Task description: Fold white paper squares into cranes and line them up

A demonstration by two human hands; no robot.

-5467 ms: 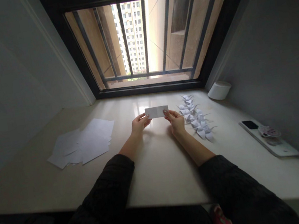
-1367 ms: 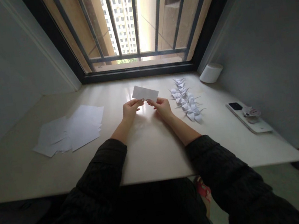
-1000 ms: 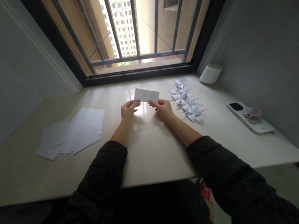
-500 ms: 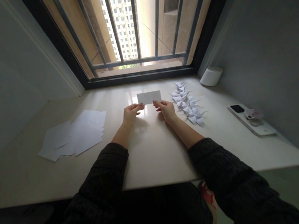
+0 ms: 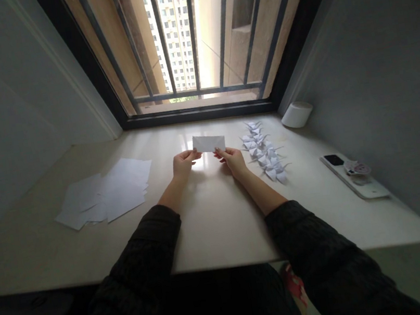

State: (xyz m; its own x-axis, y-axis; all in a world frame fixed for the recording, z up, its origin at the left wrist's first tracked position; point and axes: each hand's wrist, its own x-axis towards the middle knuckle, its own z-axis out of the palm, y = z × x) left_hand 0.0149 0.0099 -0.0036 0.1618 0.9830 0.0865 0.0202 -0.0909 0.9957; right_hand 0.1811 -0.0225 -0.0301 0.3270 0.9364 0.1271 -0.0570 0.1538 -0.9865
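Your left hand (image 5: pixel 183 165) and right hand (image 5: pixel 233 162) each keep a narrow grip on one end of a white paper strip (image 5: pixel 208 143), held up over the desk (image 5: pixel 219 219). Loose paper sheets (image 5: pixel 105 195) lie left; paper cranes (image 5: pixel 262 152) line up just right.

Any creases on the paper strip (image 5: pixel 208 143) too blurred to tell

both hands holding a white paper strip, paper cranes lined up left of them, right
Not left: the head view shows the paper cranes to the right of the left hand and right hand, which do hold the white paper strip.
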